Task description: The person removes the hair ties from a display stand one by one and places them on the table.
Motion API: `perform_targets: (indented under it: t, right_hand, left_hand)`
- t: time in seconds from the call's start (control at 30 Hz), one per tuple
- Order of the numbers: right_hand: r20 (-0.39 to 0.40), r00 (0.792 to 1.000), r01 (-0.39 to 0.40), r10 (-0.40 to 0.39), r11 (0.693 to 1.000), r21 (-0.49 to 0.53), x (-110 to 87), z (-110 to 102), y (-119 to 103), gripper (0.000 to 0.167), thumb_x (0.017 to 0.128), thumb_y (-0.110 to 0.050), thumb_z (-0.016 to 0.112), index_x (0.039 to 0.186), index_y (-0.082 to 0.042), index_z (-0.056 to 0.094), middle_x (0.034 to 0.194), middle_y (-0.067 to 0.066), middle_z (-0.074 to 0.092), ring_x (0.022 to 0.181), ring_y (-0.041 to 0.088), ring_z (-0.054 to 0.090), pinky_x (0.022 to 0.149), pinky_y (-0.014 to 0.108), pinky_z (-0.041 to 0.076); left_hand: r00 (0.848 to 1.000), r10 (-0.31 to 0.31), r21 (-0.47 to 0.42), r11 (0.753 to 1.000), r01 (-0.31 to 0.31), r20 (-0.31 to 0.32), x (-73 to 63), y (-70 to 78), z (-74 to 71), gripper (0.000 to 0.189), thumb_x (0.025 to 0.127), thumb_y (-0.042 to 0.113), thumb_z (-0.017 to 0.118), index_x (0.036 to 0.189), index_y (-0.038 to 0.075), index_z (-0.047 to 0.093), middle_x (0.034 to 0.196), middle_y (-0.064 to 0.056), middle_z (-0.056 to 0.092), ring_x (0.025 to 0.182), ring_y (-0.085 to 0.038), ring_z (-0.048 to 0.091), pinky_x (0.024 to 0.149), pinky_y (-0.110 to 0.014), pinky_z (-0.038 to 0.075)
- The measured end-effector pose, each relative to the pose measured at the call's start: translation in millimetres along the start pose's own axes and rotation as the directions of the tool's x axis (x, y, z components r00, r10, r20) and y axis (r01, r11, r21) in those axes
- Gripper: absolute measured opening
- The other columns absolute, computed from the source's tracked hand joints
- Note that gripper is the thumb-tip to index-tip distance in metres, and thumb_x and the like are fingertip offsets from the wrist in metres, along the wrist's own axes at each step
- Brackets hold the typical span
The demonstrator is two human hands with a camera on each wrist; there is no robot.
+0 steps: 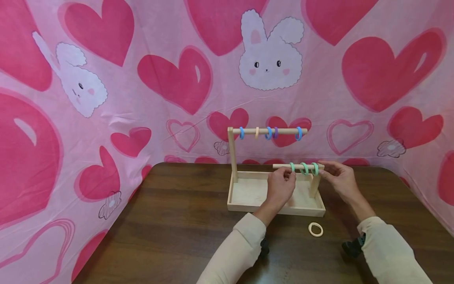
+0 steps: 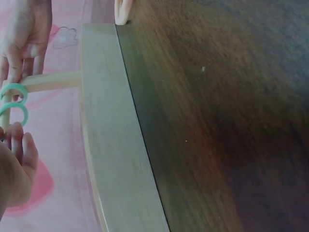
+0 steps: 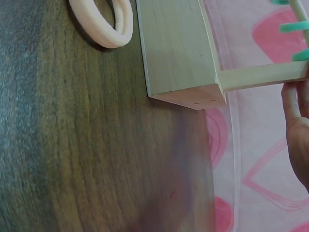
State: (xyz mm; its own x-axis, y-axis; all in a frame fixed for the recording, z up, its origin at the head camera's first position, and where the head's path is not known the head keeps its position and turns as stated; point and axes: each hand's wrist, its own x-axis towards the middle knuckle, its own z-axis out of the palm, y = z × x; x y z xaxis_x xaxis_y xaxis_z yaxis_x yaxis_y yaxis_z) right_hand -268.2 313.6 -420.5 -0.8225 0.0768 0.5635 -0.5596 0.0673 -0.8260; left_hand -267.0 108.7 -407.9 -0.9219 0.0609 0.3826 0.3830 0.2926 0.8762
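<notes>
left grip (image 1: 279,186) — narrow, on green ring (image 1: 292,166)

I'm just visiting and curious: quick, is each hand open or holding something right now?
Left hand: closed, apparently pinching the leftmost green ring.
Right hand: fingers at the top of the short post; whether they grip can't be told.

Cream sleeves (image 1: 237,246), black wrist cameras (image 1: 352,248)

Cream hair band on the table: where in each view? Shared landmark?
Head: cream hair band, right of centre, low in the picture.
Left wrist: top edge, left of centre, cut off.
Right wrist: top edge, left of centre, cut off.
Landmark: wooden tray, in all three.
</notes>
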Motion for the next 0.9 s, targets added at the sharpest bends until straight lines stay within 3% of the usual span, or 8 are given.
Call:
perform_targets:
  t: [0.67, 0.9]
  right_hand:
    - [-0.033, 0.999, -0.011, 0.007, 0.995, -0.101, 0.0, 1, 1, 0.042, 0.086, 0.021, 0.064, 0.108, -0.012, 0.077, 0.085, -0.023, 0.073, 0.075, -0.008, 0.062, 0.066, 0.007, 0.049]
    - [-0.033, 0.999, -0.010, 0.007, 0.996, -0.085, 0.6, 0, 2, 0.042, 0.086, 0.021, 0.064, 0.108, -0.012, 0.077, 0.086, -0.022, 0.074, 0.076, -0.008, 0.062, 0.067, 0.007, 0.049]
  left_hand:
    - [0.999, -0.036, -0.032, 0.999, 0.036, -0.017, 2.2, 1.6, -4.7, 0.011, 0.093, 0.013, 0.069, 0.097, 0.005, 0.076, 0.082, -0.006, 0.076, 0.065, 0.005, 0.057, 0.064, -0.013, 0.050]
    - [0.999, -0.034, -0.037, 0.999, 0.032, -0.037, 3.3, -1.8, -11.9, 0.010, 0.093, 0.012, 0.069, 0.095, 0.005, 0.076, 0.080, -0.007, 0.075, 0.064, 0.005, 0.055, 0.065, -0.013, 0.049]
